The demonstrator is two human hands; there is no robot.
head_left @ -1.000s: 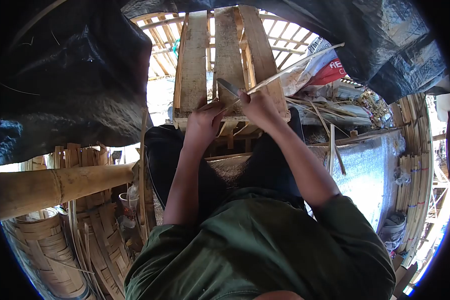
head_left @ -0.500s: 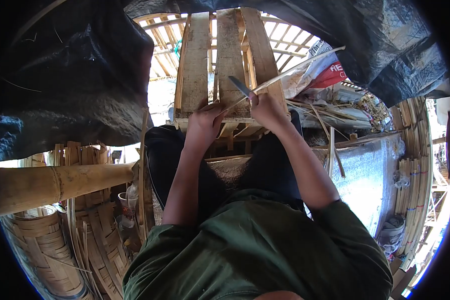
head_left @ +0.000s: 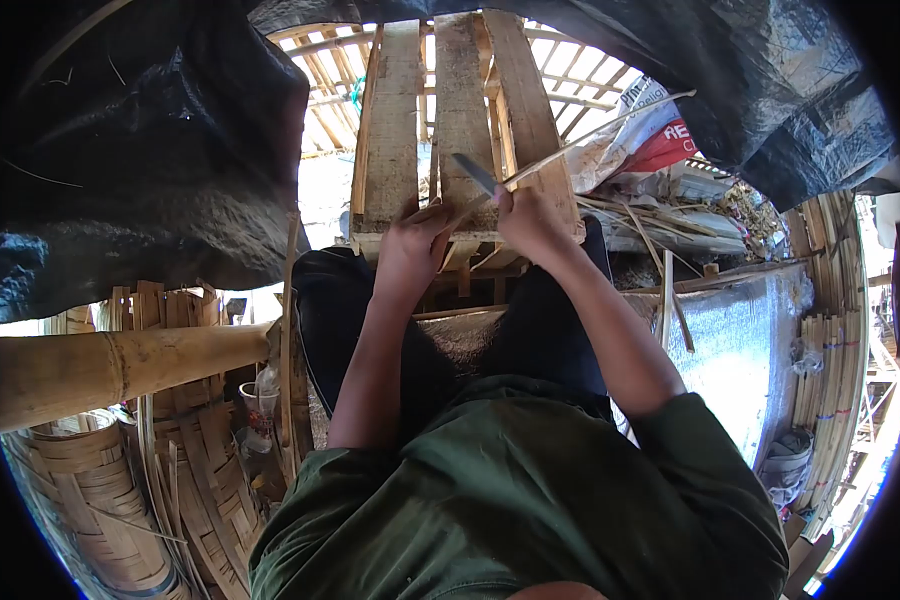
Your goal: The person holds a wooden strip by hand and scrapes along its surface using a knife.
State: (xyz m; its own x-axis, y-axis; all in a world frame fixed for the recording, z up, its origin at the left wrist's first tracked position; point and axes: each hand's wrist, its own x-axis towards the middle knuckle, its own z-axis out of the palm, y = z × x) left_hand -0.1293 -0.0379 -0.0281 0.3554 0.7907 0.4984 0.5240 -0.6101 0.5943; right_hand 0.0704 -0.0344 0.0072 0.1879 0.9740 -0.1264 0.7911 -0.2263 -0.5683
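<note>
My right hand (head_left: 530,222) is closed around the handle of a knife (head_left: 473,172), whose blade points up and to the left. A long, pale bamboo strip (head_left: 598,133) runs from my left hand past the knife, up to the right. My left hand (head_left: 410,243) is closed on the strip's lower end, just left of the knife. Both hands are over the near end of a wooden plank bench (head_left: 460,95). The knife's handle is hidden in my right fist, and where the blade meets the strip is hard to make out.
Black plastic sheeting (head_left: 140,150) hangs on the left and upper right. A thick bamboo pole (head_left: 120,362) juts in from the left, above rolled woven bamboo (head_left: 100,500). Loose strips (head_left: 660,220) and a printed sack (head_left: 635,150) lie at right, with bundled slats (head_left: 825,400) beyond.
My right hand and the knife have shifted very slightly left along the strip. My left hand keeps its hold in nearly the same place.
</note>
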